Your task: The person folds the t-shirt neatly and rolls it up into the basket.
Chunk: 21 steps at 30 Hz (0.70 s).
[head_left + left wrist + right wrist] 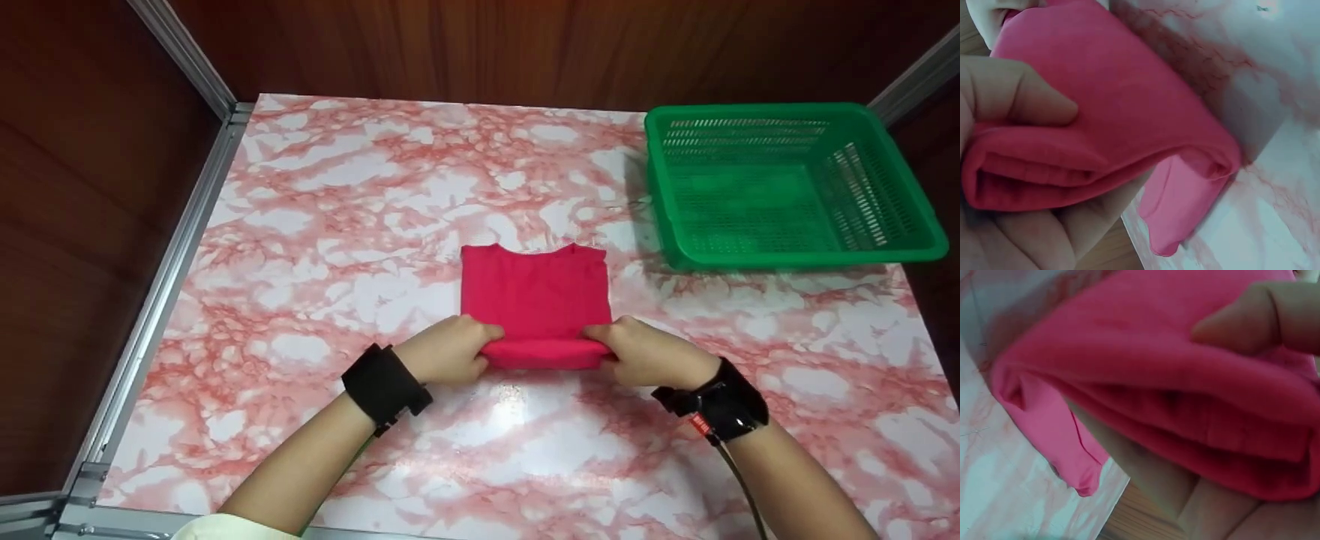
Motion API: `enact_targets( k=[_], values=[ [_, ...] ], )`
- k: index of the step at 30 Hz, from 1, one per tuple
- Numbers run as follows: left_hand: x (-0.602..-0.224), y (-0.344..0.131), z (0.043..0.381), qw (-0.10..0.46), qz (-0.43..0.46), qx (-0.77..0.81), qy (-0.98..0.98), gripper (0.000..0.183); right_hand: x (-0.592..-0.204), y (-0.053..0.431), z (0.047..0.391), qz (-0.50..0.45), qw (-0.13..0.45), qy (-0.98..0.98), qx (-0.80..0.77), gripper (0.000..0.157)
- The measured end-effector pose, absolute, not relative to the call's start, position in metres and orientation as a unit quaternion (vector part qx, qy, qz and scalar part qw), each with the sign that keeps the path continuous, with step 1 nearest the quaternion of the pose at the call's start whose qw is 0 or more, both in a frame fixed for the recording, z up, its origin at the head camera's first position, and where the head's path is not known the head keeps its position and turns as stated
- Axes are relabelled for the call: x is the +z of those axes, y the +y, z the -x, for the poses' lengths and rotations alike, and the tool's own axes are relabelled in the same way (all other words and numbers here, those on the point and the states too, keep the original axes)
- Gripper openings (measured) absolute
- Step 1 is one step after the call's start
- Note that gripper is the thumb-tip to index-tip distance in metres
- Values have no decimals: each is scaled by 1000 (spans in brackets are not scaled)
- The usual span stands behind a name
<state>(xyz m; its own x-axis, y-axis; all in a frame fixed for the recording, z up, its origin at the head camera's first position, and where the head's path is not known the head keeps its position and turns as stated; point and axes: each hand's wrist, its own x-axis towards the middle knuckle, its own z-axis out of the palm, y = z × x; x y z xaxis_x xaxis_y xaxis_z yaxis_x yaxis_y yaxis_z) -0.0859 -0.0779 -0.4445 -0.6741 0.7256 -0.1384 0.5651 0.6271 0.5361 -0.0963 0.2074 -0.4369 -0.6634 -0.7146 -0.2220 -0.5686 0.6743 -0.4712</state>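
A red-pink shirt (pixel 536 289) lies on the marbled table, its neckline facing away from me and its near part folded over in layers. My left hand (pixel 450 351) grips the left end of that folded part. At the opposite end, my right hand (pixel 652 351) pinches it the same way. In the left wrist view, the thumb presses on top of the shirt's rolled layers (pixel 1033 163) with the other fingers beneath. The right wrist view likewise has the shirt (pixel 1145 354) between thumb and fingers, its far part hanging down to the table.
A green plastic basket (pixel 795 259) with slotted walls stands at the back right, beyond my right hand. Red-and-white marbled tabletop (pixel 360 195) surrounds the shirt. Brown wood panels (pixel 480 52) and metal rails (pixel 172 277) border the table.
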Motion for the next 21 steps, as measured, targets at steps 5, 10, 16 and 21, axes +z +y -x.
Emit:
enact_targets(
  k=[5,10,16,21],
  values=[
    [-441,-78,101,224,-348,255,874,11,-430,211,109,348,238,887,-189,21],
    [-437,-82,125,271,-282,304,869,41,-425,213,131,321,255,891,-197,36],
    [-439,-88,150,261,-240,334,873,53,-425,218,154,277,241,903,-223,54],
    [-446,-92,166,208,-229,349,885,47,-431,220,167,282,175,916,-226,36]
  ],
)
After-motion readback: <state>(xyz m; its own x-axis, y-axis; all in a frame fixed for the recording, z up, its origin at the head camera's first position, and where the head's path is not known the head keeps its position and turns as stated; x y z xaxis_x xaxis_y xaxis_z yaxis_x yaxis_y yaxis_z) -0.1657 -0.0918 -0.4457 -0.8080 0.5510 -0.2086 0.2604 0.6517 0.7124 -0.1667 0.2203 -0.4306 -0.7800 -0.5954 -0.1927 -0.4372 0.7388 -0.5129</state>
